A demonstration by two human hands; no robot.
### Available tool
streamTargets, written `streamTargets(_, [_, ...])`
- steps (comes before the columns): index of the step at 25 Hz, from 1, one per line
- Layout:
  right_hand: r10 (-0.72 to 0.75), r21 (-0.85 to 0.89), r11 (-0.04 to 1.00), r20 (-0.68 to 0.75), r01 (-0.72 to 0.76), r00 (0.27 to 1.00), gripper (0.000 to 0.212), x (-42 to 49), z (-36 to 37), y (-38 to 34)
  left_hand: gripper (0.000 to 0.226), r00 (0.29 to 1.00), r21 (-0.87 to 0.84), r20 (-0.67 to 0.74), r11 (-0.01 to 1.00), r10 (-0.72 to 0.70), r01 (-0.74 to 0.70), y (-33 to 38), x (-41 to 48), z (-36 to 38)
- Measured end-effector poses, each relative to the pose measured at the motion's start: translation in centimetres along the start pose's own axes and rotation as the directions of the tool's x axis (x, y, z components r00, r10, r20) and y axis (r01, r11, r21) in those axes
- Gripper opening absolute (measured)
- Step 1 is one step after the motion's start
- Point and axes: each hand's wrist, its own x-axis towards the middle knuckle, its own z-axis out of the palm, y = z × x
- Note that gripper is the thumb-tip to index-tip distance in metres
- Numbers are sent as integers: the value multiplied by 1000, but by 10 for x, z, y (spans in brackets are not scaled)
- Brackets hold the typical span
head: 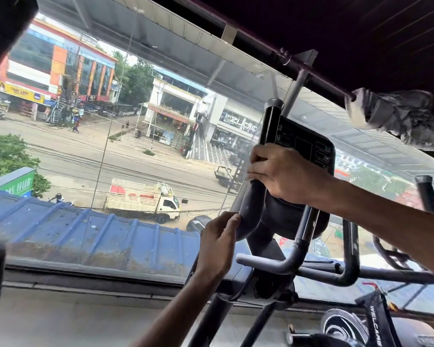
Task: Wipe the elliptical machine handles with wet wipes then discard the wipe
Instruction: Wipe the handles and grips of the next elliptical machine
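Handle (251, 204) is the near one of the elliptical, a dark bar rising past the console (303, 144) in front of the window (110, 146), and both your hands are on it. Your right hand (286, 174) is clenched round the bar just beside the console, fingers wrapped to the far side. Your left hand (218, 239) sits lower, thumb and curled fingertips pinching the outer bend.

The wipe itself is not plainly in view. A pale edge (250, 177) at your right fingertips may be it, but you cannot tell from here. If that is the wipe, most of it is bunched inside the fist, so little wet surface would meet the bar and a stroke could leave dry streaks.

Likely trouble from here:
- Sliding the right hand down would run it into the left, so the bend under your left fingers could go unwiped.
- The bar probably pivots. Pushing hard while wiping may swing it, and the light left pinch looks too weak to stop that.
- Knuckles pass close to the console, and a damp wipe could brush its panel.
- The second handle (426, 194) stands well apart to your right and is easy to forget before discarding.
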Motion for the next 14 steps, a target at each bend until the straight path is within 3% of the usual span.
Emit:
streamTargets(2, [-64, -2, 998, 28, 64, 998, 13, -3, 2, -2, 37, 1000, -9, 2, 1000, 16, -16, -1, 1, 0])
streamTargets(5, [-1, -35, 999, -63, -1, 998, 10, -2, -1, 1, 30, 1000, -17, 1, 1000, 16, -16, -2, 0, 0])
streamTargets(9, [-103, -4, 995, -1, 103, 995, 12, -5, 3, -6, 28, 1000, -6, 9, 1000, 8, -8, -3, 0, -2])
streamTargets(12, [-8, -39, 999, -70, 5, 997, 9, -8, 8, -9, 28, 1000, -1, 16, 1000, 0, 0, -3, -2, -1])
streamTargets(14, [-65, -13, 998, 14, 65, 998, 8, -14, 17, -21, 28, 1000, -1, 21, 1000, -11, 11, 0, -4, -2])
